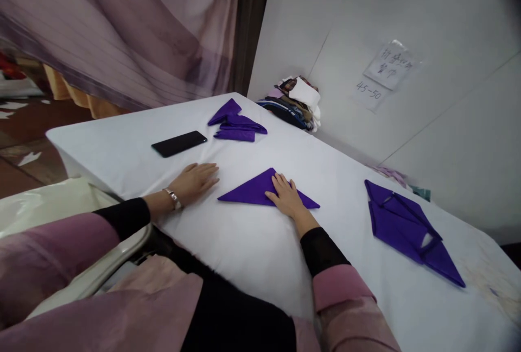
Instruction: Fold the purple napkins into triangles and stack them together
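A purple cloth napkin [252, 189], folded into a triangle with its tip pointing away from me, lies flat on the white tablecloth [244, 254]. My right hand [285, 194] rests on the right half of this napkin, fingers spread and pressing down from above. To the left of the triangle, my left hand [194, 181] lies flat on the tablecloth with fingers stretched out, apart from the napkin. Its wrist wears a metal bracelet or watch. Neither hand grips anything.
A black phone [179, 144] lies beyond my left hand, with folded purple napkins [238, 121] beside it. More purple napkins [401, 227] overlap at the right. Piled cloths [295, 102] sit by the wall, below paper signs [388, 67]. A pale chair [52, 208] stands left.
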A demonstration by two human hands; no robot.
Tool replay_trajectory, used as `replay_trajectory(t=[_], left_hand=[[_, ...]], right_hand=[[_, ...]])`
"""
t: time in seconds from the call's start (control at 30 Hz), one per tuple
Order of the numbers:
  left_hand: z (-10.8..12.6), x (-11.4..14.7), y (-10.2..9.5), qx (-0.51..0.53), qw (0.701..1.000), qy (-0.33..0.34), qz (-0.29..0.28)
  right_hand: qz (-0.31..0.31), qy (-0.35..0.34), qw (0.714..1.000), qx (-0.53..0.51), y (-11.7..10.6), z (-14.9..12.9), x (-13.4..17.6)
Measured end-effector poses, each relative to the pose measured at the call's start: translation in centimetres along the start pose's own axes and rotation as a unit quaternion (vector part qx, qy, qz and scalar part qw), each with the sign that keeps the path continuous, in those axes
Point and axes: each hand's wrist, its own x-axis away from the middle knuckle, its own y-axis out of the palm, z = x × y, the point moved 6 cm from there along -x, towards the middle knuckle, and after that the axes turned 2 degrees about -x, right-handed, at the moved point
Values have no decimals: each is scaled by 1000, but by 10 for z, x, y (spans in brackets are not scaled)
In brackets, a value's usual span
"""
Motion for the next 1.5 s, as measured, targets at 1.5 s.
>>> replay_trajectory(t=[1.5], left_hand=[[134, -97, 64, 11, 974, 194, -116]], right_hand=[[-6, -120, 992, -33, -17, 18, 12]])
